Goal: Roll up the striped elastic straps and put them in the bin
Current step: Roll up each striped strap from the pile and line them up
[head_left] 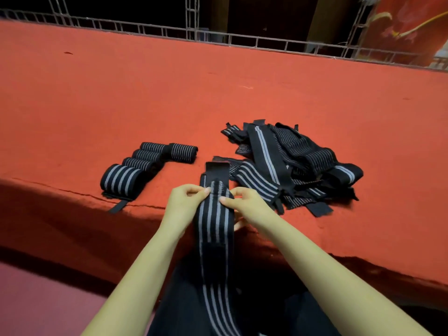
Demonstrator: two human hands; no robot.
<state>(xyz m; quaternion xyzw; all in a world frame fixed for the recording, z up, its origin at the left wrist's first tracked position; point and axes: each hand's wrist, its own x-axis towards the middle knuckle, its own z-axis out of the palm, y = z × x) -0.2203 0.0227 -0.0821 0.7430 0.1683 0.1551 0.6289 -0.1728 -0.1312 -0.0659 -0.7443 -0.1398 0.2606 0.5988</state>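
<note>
Red table: left hand and right hand fingers curled, pinching striped strap.

Five rolled straps sit on the red surface. One unrolled strap is held by two hands, the left hand and the right hand. One pile of loose straps is too tangled to count.
</note>
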